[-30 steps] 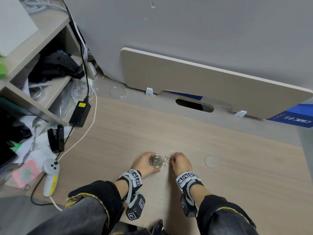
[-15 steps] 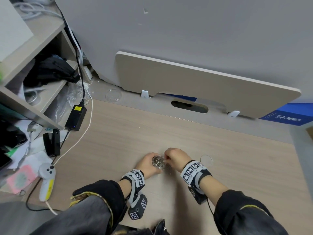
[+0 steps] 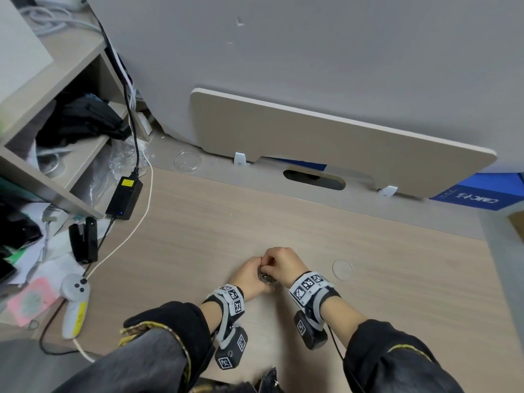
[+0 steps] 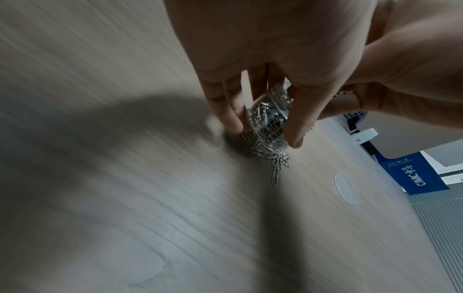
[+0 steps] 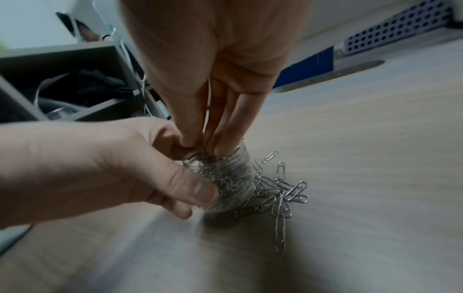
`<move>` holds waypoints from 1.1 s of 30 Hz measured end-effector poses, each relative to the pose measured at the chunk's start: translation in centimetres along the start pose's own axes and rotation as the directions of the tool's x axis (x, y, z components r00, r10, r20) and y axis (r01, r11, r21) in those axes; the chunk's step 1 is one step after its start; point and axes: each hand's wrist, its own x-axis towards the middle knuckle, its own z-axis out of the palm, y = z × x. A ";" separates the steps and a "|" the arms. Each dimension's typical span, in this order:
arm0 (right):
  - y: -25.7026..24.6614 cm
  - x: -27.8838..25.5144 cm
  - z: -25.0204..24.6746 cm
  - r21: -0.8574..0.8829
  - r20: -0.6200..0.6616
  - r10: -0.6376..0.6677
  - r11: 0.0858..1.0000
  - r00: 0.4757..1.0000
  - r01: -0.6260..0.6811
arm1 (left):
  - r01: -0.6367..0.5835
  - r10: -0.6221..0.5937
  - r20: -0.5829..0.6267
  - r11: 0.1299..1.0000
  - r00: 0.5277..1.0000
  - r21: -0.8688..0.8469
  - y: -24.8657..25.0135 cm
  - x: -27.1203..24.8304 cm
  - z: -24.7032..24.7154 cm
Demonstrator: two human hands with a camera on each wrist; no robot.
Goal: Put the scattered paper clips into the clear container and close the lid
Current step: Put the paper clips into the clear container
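Observation:
My left hand point(image 3: 249, 275) grips a small clear container point(image 5: 225, 182) packed with silver paper clips, upright on the wooden desk point(image 3: 312, 228). My right hand point(image 3: 279, 262) is over its open mouth, fingertips point(image 5: 220, 148) bunched and pinching clips at the rim. Several loose paper clips point(image 5: 280, 190) lie in a tangle against the container's right side, also seen in the left wrist view as loose clips point(image 4: 273, 158) below the container point(image 4: 270, 117). The clear round lid point(image 3: 342, 269) lies flat on the desk to the right, apart from both hands.
A second clear round dish point(image 3: 187, 161) sits at the desk's back edge. At the left are a black power adapter point(image 3: 124, 198) with cables, a black stapler point(image 3: 84, 239), a white and yellow controller point(image 3: 75, 302) and a cluttered shelf point(image 3: 56, 80). A board point(image 3: 326, 148) leans on the wall.
My right hand has lifted from the loose clips on the desk and moved left over the container's mouth. My left hand has kept hold of the container.

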 end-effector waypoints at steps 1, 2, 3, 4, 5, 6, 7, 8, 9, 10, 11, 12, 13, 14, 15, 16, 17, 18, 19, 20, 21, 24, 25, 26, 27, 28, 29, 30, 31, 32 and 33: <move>0.2 0.0 0.0 0.037 -0.027 0.005 0.999 1.000 -0.004 | -0.001 0.001 -0.010 1.000 1.000 -0.008 -0.1 0.0 0.0; 0.6 0.0 -0.1 0.066 -0.077 0.016 0.998 0.997 -0.011 | 0.002 -0.002 -0.025 1.000 1.000 -0.016 -0.4 0.2 0.0; 1.2 0.1 -0.1 0.092 -0.143 0.045 0.995 0.989 -0.032 | 0.003 -0.004 -0.045 1.000 0.999 -0.022 -0.9 0.4 -0.1; 2.0 0.2 -0.2 0.110 -0.209 0.087 0.992 0.974 -0.065 | 0.003 -0.004 -0.067 1.000 0.998 -0.024 -1.5 0.6 -0.2; 3.0 0.2 -0.3 0.106 -0.247 0.139 0.988 0.959 -0.116 | 0.005 -0.008 -0.090 1.000 0.996 -0.026 -2.0 0.8 -0.3; 3.9 0.1 -0.1 0.067 -0.235 0.200 0.980 0.951 -0.190 | 0.014 -0.017 -0.115 0.999 0.993 -0.032 -2.5 0.9 -0.6; 4.7 -0.1 0.2 -0.012 -0.179 0.257 0.965 0.950 -0.263 | 0.025 -0.029 -0.138 0.999 0.990 -0.036 -3.0 0.9 -1.0; 5.3 -0.3 0.8 -0.110 -0.108 0.299 0.944 0.948 -0.310 | 0.033 -0.038 -0.158 0.999 0.987 -0.034 -3.0 0.7 -1.5; 5.7 -0.5 1.5 -0.196 -0.057 0.312 0.928 0.948 -0.317 | 0.042 -0.046 -0.176 0.999 0.983 -0.029 -3.3 0.7 -2.0; 5.7 -0.6 2.2 -0.257 -0.039 0.291 0.921 0.956 -0.291 | 0.051 -0.056 -0.196 0.998 0.979 -0.028 -3.3 0.4 -2.4; 5.5 -0.6 2.9 -0.299 -0.048 0.236 0.924 0.971 -0.239 | 0.057 -0.062 -0.216 0.998 0.974 -0.032 -3.4 0.2 -2.9; 5.1 -0.6 3.4 -0.337 -0.072 0.148 0.927 0.986 -0.163 | 0.065 -0.072 -0.229 0.997 0.971 -0.036 -3.6 0.0 -3.2; 4.7 -0.3 3.8 -0.370 -0.083 0.043 0.926 0.996 -0.071 | 0.064 -0.073 -0.241 0.997 0.968 -0.045 -3.8 -0.2 -3.5; 4.2 0.1 4.1 -0.396 -0.069 -0.059 0.918 0.996 0.027 | 0.061 -0.073 -0.252 0.997 0.965 -0.053 -3.9 -0.4 -3.7; 3.8 0.4 4.4 -0.417 -0.032 -0.139 0.902 0.990 0.113 | 0.058 -0.073 -0.263 0.996 0.962 -0.064 -4.1 -0.5 -3.8; 3.4 0.8 4.6 -0.433 0.015 -0.194 0.883 0.981 0.181 | 0.056 -0.074 -0.271 0.996 0.960 -0.075 -4.2 -0.7 -3.9; 3.2 1.0 5.0 -0.445 0.053 -0.229 0.866 0.972 0.228 | 0.051 -0.073 -0.273 0.995 0.959 -0.085 -4.2 -0.8 -4.0; 3.2 1.1 5.2 -0.452 0.073 -0.246 0.856 0.967 0.252 | 0.048 -0.071 -0.272 0.995 0.960 -0.090 -4.2 -0.9 -4.0; 3.5 1.2 5.5 -0.461 0.072 -0.253 0.849 0.965 0.257 | 0.045 -0.069 -0.272 0.995 0.960 -0.094 -4.3 -1.0 -3.9; 3.8 1.2 5.6 -0.477 0.063 -0.251 0.843 0.966 0.250 | 0.046 -0.071 -0.269 0.994 0.961 -0.096 -4.2 -1.0 -3.9; 4.2 1.1 5.6 -0.496 0.043 -0.257 0.834 0.966 0.244 | 0.046 -0.070 -0.266 0.994 0.962 -0.098 -4.3 -0.9 -3.8; 5.5 0.3 5.0 -0.479 -0.053 -0.292 0.847 0.955 0.232 | 0.055 -0.076 -0.258 0.995 0.963 -0.089 -4.2 -0.5 -3.5; 5.7 -0.2 4.6 -0.437 -0.110 -0.249 0.882 0.962 0.178 | 0.059 -0.079 -0.252 0.994 0.965 -0.087 -4.1 -0.4 -3.3; 5.8 -0.6 4.2 -0.381 -0.181 -0.158 0.921 0.971 0.079 | 0.062 -0.082 -0.245 0.994 0.966 -0.089 -3.8 -0.3 -3.2; 5.7 -0.9 3.9 -0.308 -0.231 -0.021 0.950 0.973 -0.053 | 0.064 -0.085 -0.241 0.994 0.967 -0.094 -3.7 -0.2 -3.1; 5.6 -1.3 3.7 -0.230 -0.255 0.138 0.953 0.957 -0.199 | 0.063 -0.086 -0.240 0.993 0.967 -0.101 -3.6 -0.1 -2.9; 5.4 -1.4 3.7 -0.179 -0.253 0.270 0.931 0.929 -0.319 | 0.057 -0.083 -0.240 0.992 0.967 -0.110 -3.5 0.1 -2.7; 5.1 -1.4 4.0 -0.164 -0.232 0.357 0.903 0.905 -0.398 | 0.054 -0.079 -0.236 0.992 0.968 -0.112 -3.5 0.3 -2.5; 4.8 -1.3 4.5 -0.168 -0.210 0.403 0.883 0.891 -0.439 | 0.049 -0.074 -0.230 0.993 0.970 -0.111 -3.5 0.4 -2.3; 4.5 -1.1 5.0 -0.168 -0.199 0.422 0.875 0.885 -0.455 | 0.046 -0.070 -0.221 0.993 0.973 -0.109 -3.4 0.5 -2.2; 4.3 -0.9 5.4 -0.158 -0.194 0.427 0.875 0.883 -0.458 | 0.044 -0.066 -0.210 0.993 0.975 -0.107 -3.4 0.7 -2.1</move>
